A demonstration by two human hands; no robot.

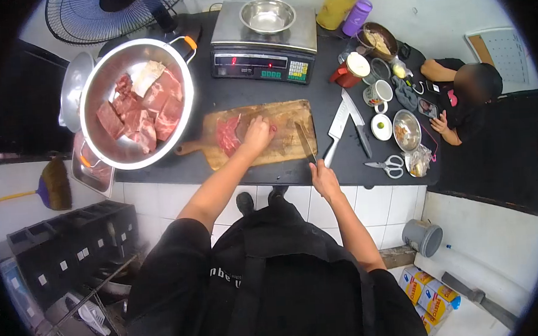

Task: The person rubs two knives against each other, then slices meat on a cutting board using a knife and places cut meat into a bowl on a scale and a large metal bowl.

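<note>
A wooden cutting board (pixel 287 115) lies on the dark table, its handle pointing left. Red sliced meat (pixel 226 135) rests on its left half. My left hand (pixel 259 134) is on the board just right of that meat, fingers closed, with a small red bit at the fingertips. In my right hand (pixel 324 180) is the handle of a knife (pixel 305 140), whose blade reaches over the board's right part. Large meat chunks (pixel 139 111) fill part of a steel bowl (pixel 89 95) at the left.
A scale (pixel 263 62) carrying a small metal bowl (pixel 267 16) stands behind the board. Two more knives (pixel 340 126) and scissors (pixel 392 166) lie to the right, near a mug (pixel 377 93) and a metal bowl (pixel 407 130). Another person (pixel 475 105) sits at the right end.
</note>
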